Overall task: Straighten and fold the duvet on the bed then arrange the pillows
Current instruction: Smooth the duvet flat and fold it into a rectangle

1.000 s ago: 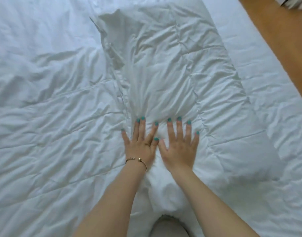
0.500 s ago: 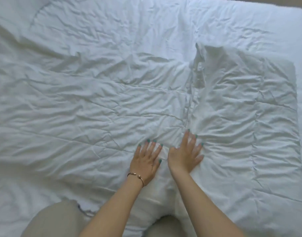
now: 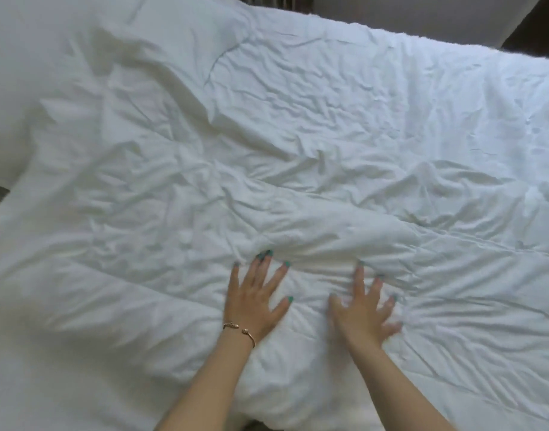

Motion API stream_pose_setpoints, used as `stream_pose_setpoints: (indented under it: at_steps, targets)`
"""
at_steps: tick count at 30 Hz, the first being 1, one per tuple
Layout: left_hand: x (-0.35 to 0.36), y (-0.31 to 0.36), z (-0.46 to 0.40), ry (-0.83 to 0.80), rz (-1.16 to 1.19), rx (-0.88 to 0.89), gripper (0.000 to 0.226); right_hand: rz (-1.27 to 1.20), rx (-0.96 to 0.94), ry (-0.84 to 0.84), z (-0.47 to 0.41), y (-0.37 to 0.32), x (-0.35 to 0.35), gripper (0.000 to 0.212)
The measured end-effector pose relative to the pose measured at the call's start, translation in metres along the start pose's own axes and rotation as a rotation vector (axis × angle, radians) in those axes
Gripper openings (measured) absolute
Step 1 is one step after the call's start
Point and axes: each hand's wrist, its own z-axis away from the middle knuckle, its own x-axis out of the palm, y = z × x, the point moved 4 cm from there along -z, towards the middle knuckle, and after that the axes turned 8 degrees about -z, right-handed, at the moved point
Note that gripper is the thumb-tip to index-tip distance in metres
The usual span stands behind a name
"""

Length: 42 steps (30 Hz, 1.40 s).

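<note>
Hands split: a second ago they lay side by side, thumbs nearly touching; left hand (image 3: pixel 257 301) and right hand (image 3: pixel 361 312) ended up apart, fingers splayed flat on the duvet (image 3: pixel 298 144). View swung left, so the folded-over duvet section and the wooden floor left the frame.

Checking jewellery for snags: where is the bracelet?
In the head view, the bracelet sits on the left wrist, just below the left hand pressed flat on the duvet, low and centre-left.
</note>
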Motion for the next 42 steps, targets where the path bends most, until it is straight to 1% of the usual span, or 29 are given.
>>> stream_pose_setpoints:
  at_steps: [2, 5, 6, 8, 9, 11, 14, 16, 19, 21, 22, 25, 26, 28, 30, 33, 35, 37, 39, 40, 42]
  targets:
    - [0.0, -0.072, -0.003, 0.061, -0.034, -0.091, 0.067, 0.055, -0.183, -0.026, 0.01, -0.079, 0.035, 0.078]
    - [0.0, -0.185, -0.004, 0.084, -0.045, -0.3, 0.068, 0.144, -0.437, -0.085, 0.025, -0.187, 0.087, 0.083]
    - [0.0, -0.218, -0.003, 0.094, -0.065, -0.334, 0.068, 0.194, -0.555, -0.075, 0.031, -0.22, 0.101, 0.086]
    - [-0.002, -0.273, -0.004, 0.137, -0.135, -0.344, 0.068, 0.276, -0.778, -0.029, 0.041, -0.28, 0.124, 0.097]
    - [-0.004, -0.296, -0.007, 0.178, -0.181, -0.347, 0.067, 0.29, -0.816, -0.041, 0.041, -0.304, 0.135, 0.105]
    - [-0.009, -0.338, -0.014, 0.283, -0.24, -0.385, 0.068, 0.315, -0.769, -0.116, 0.031, -0.333, 0.154, 0.118]
    - [-0.004, -0.378, -0.025, 0.351, -0.203, -0.361, 0.073, 0.379, -0.7, -0.168, 0.012, -0.339, 0.171, 0.123]
    - [-0.001, -0.382, -0.03, 0.37, -0.161, -0.342, 0.075, 0.387, -0.694, -0.165, 0.006, -0.337, 0.173, 0.124]
    - [-0.008, -0.392, -0.039, 0.434, -0.136, -0.411, 0.08, 0.397, -0.706, -0.154, 0.004, -0.338, 0.179, 0.123]
    - [-0.018, -0.418, -0.049, 0.471, -0.064, -0.467, 0.088, 0.396, -0.714, -0.15, 0.003, -0.341, 0.183, 0.122]
    - [-0.023, -0.431, -0.054, 0.461, -0.01, -0.482, 0.094, 0.393, -0.718, -0.148, 0.002, -0.342, 0.183, 0.122]
    - [-0.037, -0.453, -0.066, 0.355, 0.162, -0.479, 0.113, 0.395, -0.723, -0.146, 0.001, -0.342, 0.183, 0.121]
    - [-0.041, -0.457, -0.067, 0.315, 0.273, -0.487, 0.12, 0.391, -0.729, -0.145, 0.002, -0.341, 0.183, 0.121]
    - [-0.049, -0.466, -0.069, 0.286, 0.492, -0.545, 0.131, 0.381, -0.738, -0.152, 0.001, -0.34, 0.183, 0.121]
    - [-0.051, -0.476, -0.072, 0.214, 0.627, -0.625, 0.134, 0.385, -0.742, -0.178, -0.003, -0.34, 0.183, 0.121]
    - [-0.05, -0.477, -0.079, -0.011, 0.696, -0.652, 0.135, 0.384, -0.748, -0.266, -0.008, -0.34, 0.181, 0.122]
    - [-0.055, -0.473, -0.078, -0.09, 0.735, -0.631, 0.132, 0.337, -0.768, -0.367, -0.01, -0.342, 0.175, 0.12]
    - [-0.064, -0.465, -0.072, -0.087, 0.798, -0.628, 0.127, 0.246, -0.794, -0.498, -0.01, -0.34, 0.155, 0.11]
    - [-0.073, -0.441, -0.067, -0.048, 0.818, -0.6, 0.124, -0.04, -0.782, -0.626, -0.006, -0.327, 0.121, 0.098]
    - [-0.078, -0.424, -0.065, -0.027, 0.832, -0.574, 0.121, -0.178, -0.791, -0.643, -0.002, -0.317, 0.103, 0.094]
    - [-0.092, -0.378, -0.06, -0.011, 0.847, -0.519, 0.116, -0.311, -0.831, -0.568, 0.014, -0.294, 0.068, 0.09]
